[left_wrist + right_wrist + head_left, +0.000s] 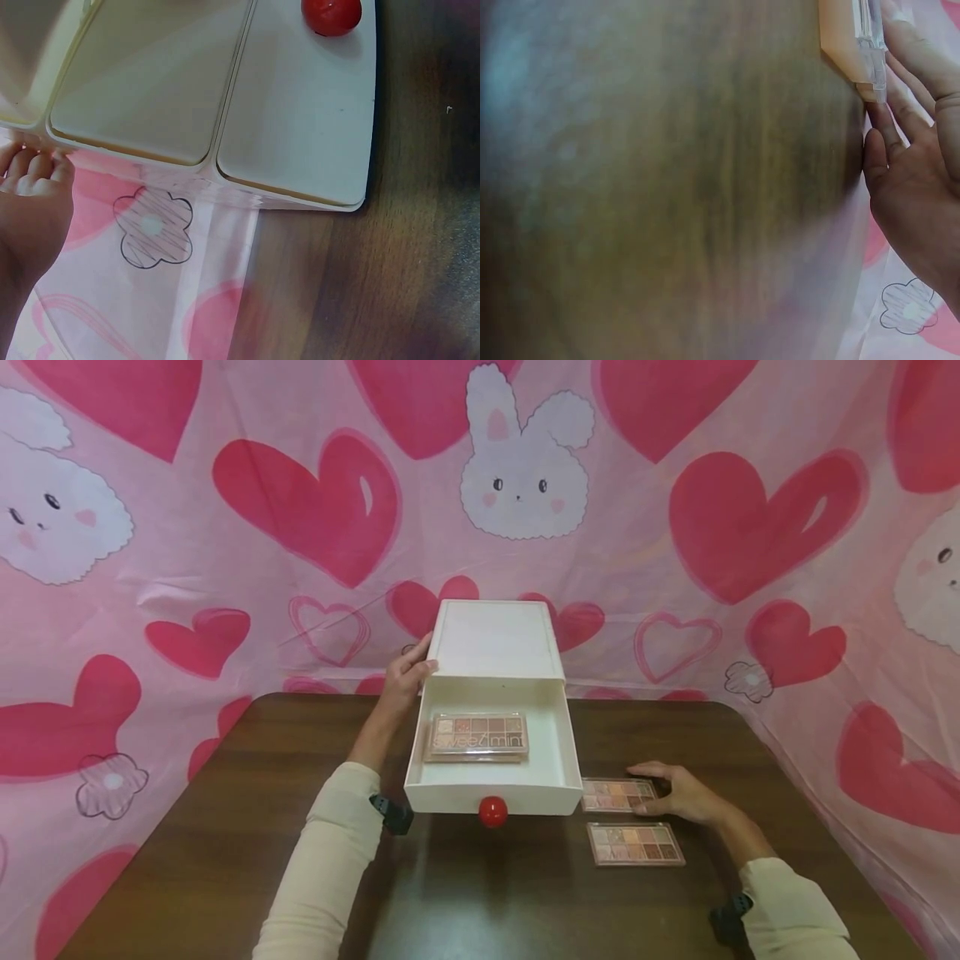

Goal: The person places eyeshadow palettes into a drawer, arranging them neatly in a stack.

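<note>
A white drawer unit (pixel 495 639) stands with its top drawer (pixel 555 760) pulled out. A clear-lidded eyeshadow palette (pixel 480 737), lettered on the lid, lies in the drawer towards the left, apparently on top of another. At the unit's upper left side, my left hand (pixel 405 677) rests with its thumb by the front edge and fingers along the side wall. My right hand (pixel 686 795) grips the right end of a second palette (pixel 615 795) on the table, thumb at the near edge, fingers at the far one. Nearer me lies another eyeshadow palette (pixel 636 845).
A red ball knob (pixel 492 812) sticks out from the drawer front. Below the open drawer, the left wrist view shows two closed drawer fronts (pixel 292 112). The brown wooden table (pixel 225 843) meets a pink heart-and-rabbit cloth (pixel 435 527) behind and at the sides.
</note>
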### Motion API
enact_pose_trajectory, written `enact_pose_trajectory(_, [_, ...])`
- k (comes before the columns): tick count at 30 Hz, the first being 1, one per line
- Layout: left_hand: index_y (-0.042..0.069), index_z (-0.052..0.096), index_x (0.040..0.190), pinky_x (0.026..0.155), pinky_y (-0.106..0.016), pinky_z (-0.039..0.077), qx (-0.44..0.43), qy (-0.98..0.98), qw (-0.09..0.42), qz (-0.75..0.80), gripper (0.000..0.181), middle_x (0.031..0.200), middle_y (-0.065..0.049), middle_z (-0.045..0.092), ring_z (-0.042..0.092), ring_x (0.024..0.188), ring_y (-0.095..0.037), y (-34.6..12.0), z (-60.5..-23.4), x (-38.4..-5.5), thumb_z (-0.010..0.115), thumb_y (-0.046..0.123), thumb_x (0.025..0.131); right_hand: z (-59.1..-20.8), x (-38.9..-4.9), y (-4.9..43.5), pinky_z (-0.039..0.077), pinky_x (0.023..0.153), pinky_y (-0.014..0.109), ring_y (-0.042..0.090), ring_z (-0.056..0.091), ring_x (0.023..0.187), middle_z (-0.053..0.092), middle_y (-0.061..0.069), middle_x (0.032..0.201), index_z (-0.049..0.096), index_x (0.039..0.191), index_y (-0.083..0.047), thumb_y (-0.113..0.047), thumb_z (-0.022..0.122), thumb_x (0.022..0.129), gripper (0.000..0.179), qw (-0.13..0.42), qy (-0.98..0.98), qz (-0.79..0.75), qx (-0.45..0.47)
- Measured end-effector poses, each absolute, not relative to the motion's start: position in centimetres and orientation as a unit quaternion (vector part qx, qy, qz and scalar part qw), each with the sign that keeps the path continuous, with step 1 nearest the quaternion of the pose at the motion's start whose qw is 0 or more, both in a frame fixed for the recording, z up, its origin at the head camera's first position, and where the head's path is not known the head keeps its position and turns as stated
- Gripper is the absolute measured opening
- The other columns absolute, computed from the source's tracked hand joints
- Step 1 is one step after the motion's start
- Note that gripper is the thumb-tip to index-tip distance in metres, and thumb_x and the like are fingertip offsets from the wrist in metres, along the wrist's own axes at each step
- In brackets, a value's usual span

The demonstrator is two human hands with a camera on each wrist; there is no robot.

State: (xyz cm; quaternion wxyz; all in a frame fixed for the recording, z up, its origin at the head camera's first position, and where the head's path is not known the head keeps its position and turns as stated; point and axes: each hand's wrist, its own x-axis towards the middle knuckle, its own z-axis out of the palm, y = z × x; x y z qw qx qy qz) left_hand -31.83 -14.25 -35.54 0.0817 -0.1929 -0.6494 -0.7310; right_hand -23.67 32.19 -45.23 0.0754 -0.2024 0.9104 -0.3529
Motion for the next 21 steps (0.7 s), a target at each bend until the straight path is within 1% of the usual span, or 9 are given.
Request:
enact_pose_trajectory(4, [0.001,0.036,0.155,0.077,-0.012,0.053,-0.196,-0.648,0.079,-0.732,0.064,0.165,-0.019,0.033,0.061,0.089,0.004,-14.36,-35.64,-32.00,0.050,0.010,0.094,-45.34,-23.55,32.34,0.044,0.105,0.064,0.049,0.051,0.129,0.058,0.029,0.136,0.062,0.134,0.005,-0.019,0.086,0.079,0.064,0.083,0.910,-0.353,-0.201])
enact_pose_trajectory(7, [0.001,0.035,0.156,0.076,-0.013,0.053,-0.195,-0.649,0.077,-0.732,0.064,0.165,-0.020,0.033,0.061,0.088,0.004,-14.38,-35.67,-31.94,0.050,0.010,0.094,-45.49,-23.48,32.49,0.049,0.103,0.048,0.043,0.053,0.126,0.060,0.025,0.134,0.064,0.132,0.003,-0.019,0.087,0.078,0.062,0.084,0.914,-0.345,-0.197])
enact_pose_trajectory(9, [0.001,0.035,0.156,0.075,-0.013,0.053,-0.193,-0.648,0.077,-0.732,0.064,0.164,-0.021,0.034,0.061,0.086,0.004,-14.37,-35.67,-31.87,0.050,0.010,0.094,-45.56,-23.44,32.52,0.049,0.101,0.043,0.040,0.054,0.125,0.061,0.023,0.132,0.066,0.131,0.002,-0.019,0.088,0.077,0.062,0.083,0.915,-0.342,-0.195])
enact_pose_trajectory(11, [0.001,0.036,0.155,0.074,-0.013,0.053,-0.191,-0.649,0.082,-0.732,0.064,0.163,-0.021,0.036,0.061,0.085,0.003,-14.31,-35.63,-31.81,0.051,0.010,0.093,-45.62,-23.42,32.53,0.049,0.102,0.045,0.041,0.053,0.125,0.060,0.023,0.132,0.065,0.131,0.002,-0.018,0.088,0.076,0.063,0.085,0.913,-0.348,-0.195])
enact_pose_trajectory(14, [0.000,0.037,0.155,0.073,-0.013,0.053,-0.191,-0.649,0.088,-0.731,0.063,0.161,-0.022,0.038,0.061,0.084,0.003,-14.27,-35.61,-31.83,0.051,0.010,0.093,-45.67,-23.39,32.52,0.048,0.102,0.055,0.043,0.053,0.125,0.060,0.025,0.133,0.064,0.132,0.003,-0.015,0.088,0.076,0.064,0.086,0.910,-0.355,-0.198])
enact_pose_trajectory(15, [0.000,0.037,0.155,0.074,-0.013,0.053,-0.192,-0.649,0.088,-0.731,0.064,0.162,-0.022,0.037,0.061,0.085,0.003,-14.27,-35.60,-31.81,0.051,0.010,0.093,-45.69,-23.38,32.54,0.049,0.102,0.053,0.042,0.053,0.125,0.060,0.025,0.132,0.064,0.132,0.004,-0.014,0.088,0.076,0.064,0.086,0.909,-0.358,-0.197])
enact_pose_trajectory(16, [0.000,0.038,0.155,0.073,-0.013,0.053,-0.191,-0.649,0.088,-0.731,0.064,0.161,-0.022,0.038,0.061,0.085,0.003,-14.27,-35.61,-31.83,0.051,0.011,0.093,-45.71,-23.38,32.57,0.050,0.102,0.048,0.040,0.054,0.123,0.060,0.025,0.132,0.064,0.132,0.004,-0.014,0.088,0.075,0.063,0.084,0.908,-0.360,-0.196])
enact_pose_trajectory(18, [0.001,0.038,0.155,0.074,-0.013,0.054,-0.191,-0.650,0.085,-0.730,0.064,0.162,-0.021,0.038,0.061,0.086,0.003,-14.29,-35.63,-31.85,0.052,0.011,0.093,-45.71,-23.36,32.63,0.052,0.098,0.032,0.030,0.056,0.120,0.062,0.023,0.130,0.065,0.131,0.004,-0.014,0.088,0.075,0.063,0.083,0.908,-0.362,-0.193])
enact_pose_trajectory(21, [0.003,0.038,0.155,0.075,-0.014,0.055,-0.191,-0.654,0.083,-0.727,0.065,0.163,-0.019,0.037,0.062,0.087,0.002,-14.32,-35.65,-31.87,0.052,0.012,0.093,-45.66,-23.30,32.68,0.045,0.089,0.012,0.012,0.055,0.113,0.063,0.021,0.127,0.066,0.129,0.005,-0.015,0.089,0.074,0.063,0.078,0.906,-0.372,-0.187])
